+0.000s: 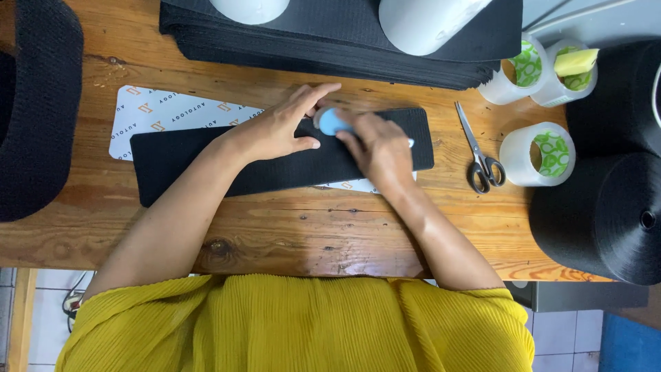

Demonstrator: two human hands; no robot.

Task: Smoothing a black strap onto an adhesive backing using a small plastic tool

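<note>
Right now both hands meet over the right half of a long black fabric strip (206, 165), whose long axis runs crosswise in front of the person, tilted a little so its right end sits farther away. The left hand (279, 131) lies flat and spread on the strip, fingers pointing toward the right hand, pressing the cloth down without gripping anything. The right hand (379, 148) is curled around a small light-blue rounded object (332, 122), which sits just at the left hand's fingertips, touching the fabric; what kind of tool it is I cannot tell. Both hands are about equally near it, though only the right one holds it.

Under the strip lies a white card with a printed pattern (165, 110), showing beyond the left hand's wrist side and again as a sliver below the right hand. Just past the right hand, off the strip's end, a pair of scissors (478, 155) lies on the wooden surface (289, 227), blades pointing away from the person. Farther out on that side stand three rolls of clear tape (544, 155), one carrying a yellow sponge-like piece (575, 62), and large black thread cones (606, 220). Beyond both hands sits a stack of black fabric sheets (330, 48) with white cones (420, 24) on top. Nothing stands between the hands and the rest of the strip.
</note>
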